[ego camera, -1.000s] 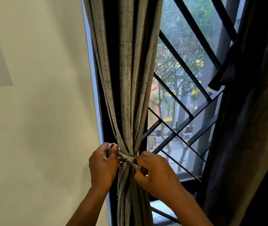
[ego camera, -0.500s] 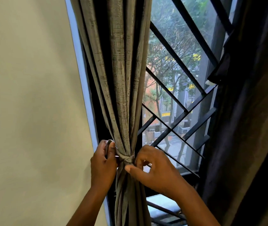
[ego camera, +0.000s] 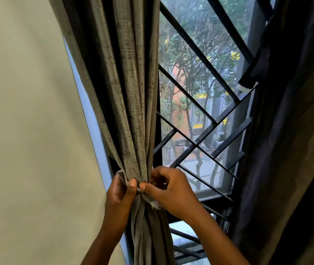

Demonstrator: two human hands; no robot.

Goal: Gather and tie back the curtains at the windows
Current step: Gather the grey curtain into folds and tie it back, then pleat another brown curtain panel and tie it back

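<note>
grey curtain [ego camera: 133, 96] vertical, gathered | both hands [ego camera: 120, 196] [ego camera: 171, 190] pinching its tie [ego camera: 153, 202]

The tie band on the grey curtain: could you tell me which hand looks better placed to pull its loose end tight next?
Probably the right hand: its fingers pinch the tie band beside its frayed end, while the left hand steadies the grey curtain.

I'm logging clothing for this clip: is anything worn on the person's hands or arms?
Nothing shows. The left hand and right hand are bare, with no gloves, rings, watch or bracelets. Both forearms are uncovered down to the frame's bottom edge; no sleeve is in view.
</note>
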